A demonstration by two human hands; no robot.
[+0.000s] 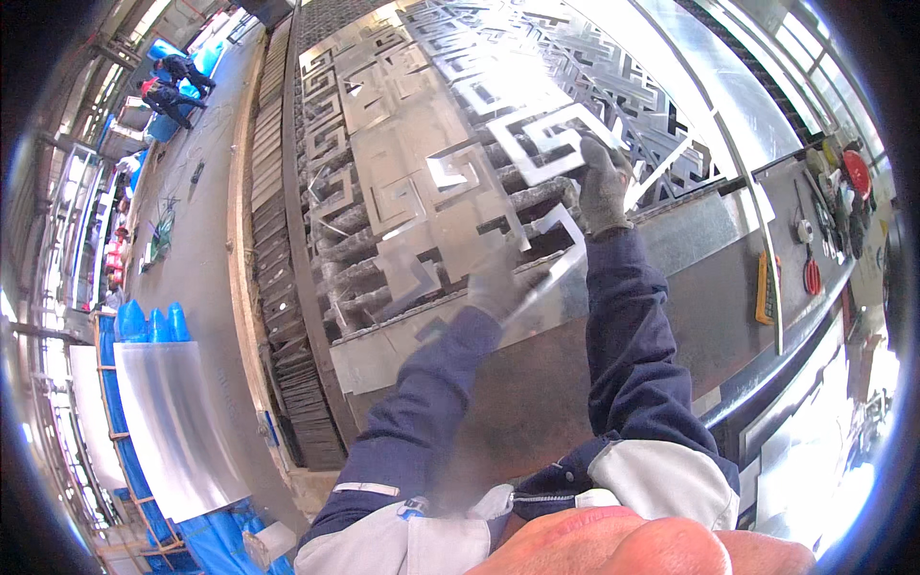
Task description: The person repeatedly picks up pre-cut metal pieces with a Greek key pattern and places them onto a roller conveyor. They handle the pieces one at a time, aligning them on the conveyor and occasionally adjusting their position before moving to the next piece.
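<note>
My right hand point(604, 187), in a grey work glove, is closed on the edge of a flat, angular spiral-shaped metal piece point(515, 151). That piece is over the slatted bed of a cutting table, among other cut sheet parts. My left hand point(495, 287), also gloved, is smeared by motion, and its fingers cannot be made out. It is low over the bed's near edge, beside a bent shiny metal strip point(570, 257); whether it touches the strip cannot be told. To its upper left lies a cut metal sheet point(383, 182) with angular slots.
A pile of angular cut-outs point(613, 86) covers the far right of the bed. Red-handled pliers point(813, 278) and a yellow-orange device point(766, 287) lie on the right ledge. Shiny sheets point(177, 422) stand at left. Two people point(177, 81) bend over far left.
</note>
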